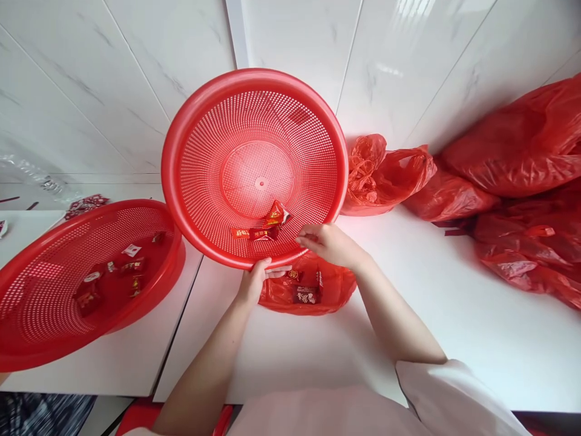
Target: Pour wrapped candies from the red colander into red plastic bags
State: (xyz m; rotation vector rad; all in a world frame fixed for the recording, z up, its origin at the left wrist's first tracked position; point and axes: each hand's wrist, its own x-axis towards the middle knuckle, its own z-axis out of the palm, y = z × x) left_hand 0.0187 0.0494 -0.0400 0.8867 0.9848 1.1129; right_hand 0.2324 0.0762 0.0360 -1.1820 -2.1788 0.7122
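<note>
Though tilted — basket [204, 157] against left fingers [274, 272]

A round red plastic basket [258, 163] with mesh walls is tilted, its inside in full view. A few red and orange wrapped candies [264, 234] lie together on its lower wall. Below its near rim, an open red plastic bag [338, 287] holds darker wrapped sweets [307, 295].

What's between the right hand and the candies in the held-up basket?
Only bare mesh of the basket shows between the right hand and the candies, in the head view.
</note>
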